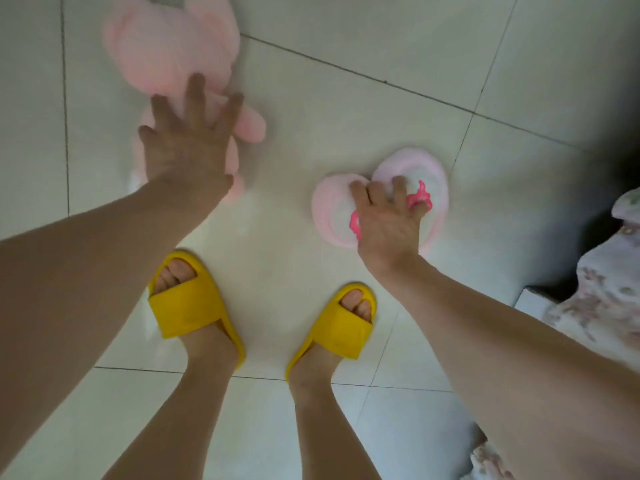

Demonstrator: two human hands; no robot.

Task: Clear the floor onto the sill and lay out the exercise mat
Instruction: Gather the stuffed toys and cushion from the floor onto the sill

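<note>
So the plush toy (pixel 166 46) is lying on the floor (pixel 346 116) ahead to the left, under the left hand (pixel 187 147); the slippers (pixel 381 202) are sitting to its right, side by side, touching, under the right hand (pixel 388 220).

I see pale glossy floor tiles (pixel 346 133) with dark grout lines; floral fabric (pixel 606 299) at right edge.

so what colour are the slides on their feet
Bright yellow open-toed slides, clearest in the head view.
</note>
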